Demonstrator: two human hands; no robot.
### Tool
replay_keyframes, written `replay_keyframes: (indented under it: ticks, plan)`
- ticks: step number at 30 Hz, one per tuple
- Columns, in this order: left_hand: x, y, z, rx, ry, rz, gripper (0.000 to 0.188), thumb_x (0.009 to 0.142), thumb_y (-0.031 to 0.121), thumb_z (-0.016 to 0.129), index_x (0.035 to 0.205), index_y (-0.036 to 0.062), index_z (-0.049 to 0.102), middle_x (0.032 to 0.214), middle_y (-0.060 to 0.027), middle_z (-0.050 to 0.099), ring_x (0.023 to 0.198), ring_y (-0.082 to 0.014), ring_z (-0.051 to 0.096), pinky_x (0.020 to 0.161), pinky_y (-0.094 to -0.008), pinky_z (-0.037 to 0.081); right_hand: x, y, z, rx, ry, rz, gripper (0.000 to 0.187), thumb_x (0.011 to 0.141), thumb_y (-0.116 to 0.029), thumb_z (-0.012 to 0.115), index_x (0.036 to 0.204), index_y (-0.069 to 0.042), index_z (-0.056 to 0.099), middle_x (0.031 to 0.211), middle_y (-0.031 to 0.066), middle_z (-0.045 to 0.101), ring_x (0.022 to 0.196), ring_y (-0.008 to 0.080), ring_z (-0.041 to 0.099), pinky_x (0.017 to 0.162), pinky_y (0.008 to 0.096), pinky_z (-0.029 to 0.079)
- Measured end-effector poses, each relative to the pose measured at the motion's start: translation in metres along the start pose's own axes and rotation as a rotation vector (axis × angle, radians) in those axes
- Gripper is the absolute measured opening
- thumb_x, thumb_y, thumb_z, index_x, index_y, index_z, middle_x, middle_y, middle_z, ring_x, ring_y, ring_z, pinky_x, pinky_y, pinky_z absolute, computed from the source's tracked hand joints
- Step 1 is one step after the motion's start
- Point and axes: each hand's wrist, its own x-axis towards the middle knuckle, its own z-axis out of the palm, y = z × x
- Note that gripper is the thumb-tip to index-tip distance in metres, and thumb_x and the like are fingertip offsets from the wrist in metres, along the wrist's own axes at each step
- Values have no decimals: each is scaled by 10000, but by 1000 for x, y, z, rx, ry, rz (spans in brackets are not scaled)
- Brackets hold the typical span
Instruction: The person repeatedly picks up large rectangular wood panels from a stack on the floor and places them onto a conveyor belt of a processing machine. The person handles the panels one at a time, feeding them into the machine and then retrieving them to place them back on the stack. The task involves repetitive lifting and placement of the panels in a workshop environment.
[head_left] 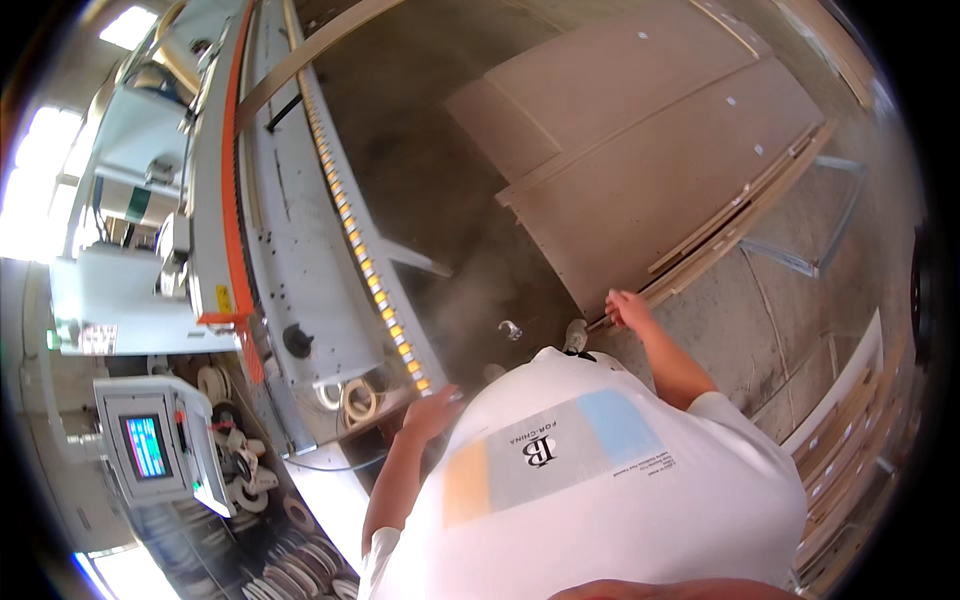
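Note:
My left hand [432, 412] hangs beside the near end of a long grey machine [285, 270], close to its row of yellow and white rollers [372, 283]. Its fingers are loosely stretched out and nothing shows in them; whether they touch the machine edge I cannot tell. Held out to the right, my right hand [628, 309] is near the closest corner of a stack of brown panels [660, 190]. Its fingers are loosely bent and somewhat apart, with no object visible between them. Both arms hang away from my white shirt [600, 480].
A control box with a lit screen [147, 446] stands at the left, near several rolls of banding tape [290, 575]. A wooden strip [310, 52] crosses the machine's far part. Beyond the panels lies a metal frame [815, 255]; more boards [850, 450] are stacked at the right.

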Motion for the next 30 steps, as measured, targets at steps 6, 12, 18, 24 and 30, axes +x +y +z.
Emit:
replay_keyframes:
  ticks: [6,12,18,24,30]
  plan:
    - [-74,-66,13,-86,106,3,499,946,452,570,1363,181,529,1127,-176,700,1028,-365,673,880,-470,522,25,-66,134,14,-1,-117,337,1013,-392,558,990,-76,674,850,7,674,714,100,621,630,281,529]
    - [-155,-212,-4,-70,642,-289,248,851,225,677,1092,165,681,1047,-107,684,1002,-321,653,815,-459,525,8,-52,204,-209,-159,-77,283,1008,-350,573,918,-97,663,804,-7,653,690,100,625,607,275,519]
    - [-238,-420,-2,416,1133,-706,139,893,252,619,958,173,713,1002,-54,689,1025,-297,624,797,-444,511,-15,17,210,-699,-281,-72,272,968,-325,629,945,-63,700,793,35,685,664,135,630,537,288,479]
    - [-253,-537,-16,-329,1728,-932,211,893,314,689,1055,178,698,967,-102,722,901,-342,683,760,-408,518,-72,23,217,-762,-240,-110,271,946,-300,642,1050,-56,697,928,46,704,759,161,655,620,319,520]
    - [-214,-665,-29,-435,1813,-914,275,885,341,709,1095,163,706,962,-88,729,894,-306,686,767,-395,520,-76,55,168,-650,-181,-184,302,953,-340,629,1078,-69,679,898,48,691,741,162,654,573,313,517]
